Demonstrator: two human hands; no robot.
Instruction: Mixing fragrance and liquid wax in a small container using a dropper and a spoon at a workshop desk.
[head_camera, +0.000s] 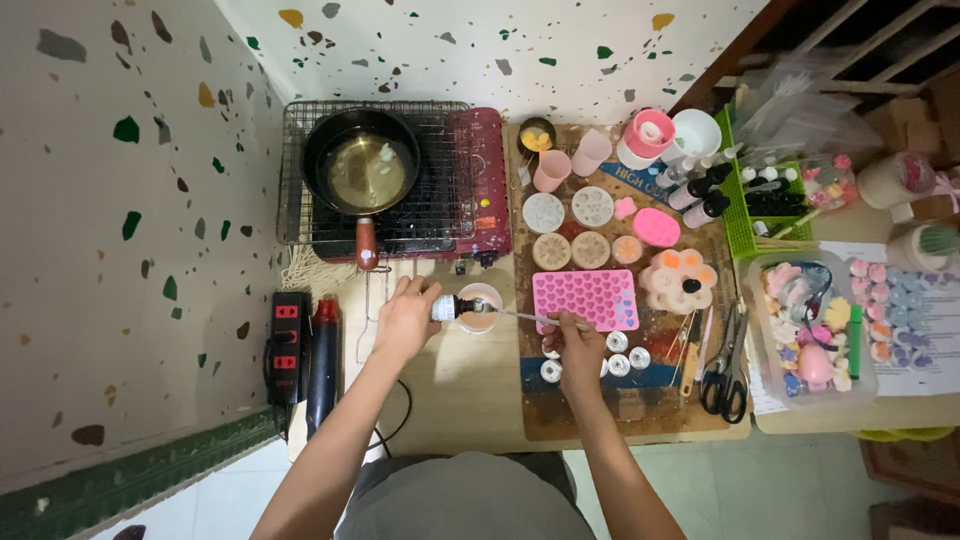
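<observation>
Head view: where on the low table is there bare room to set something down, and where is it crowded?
Bare wood lies on the table between the left hand and right hand, toward the near edge. A smaller patch sits below the scissors. Crowded: the board around the pink mould, the green basket and the stove.

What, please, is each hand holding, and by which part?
Left hand grips a small dark dropper bottle by its body; right hand pinches a thin metal stirring stick at its near end.
</observation>
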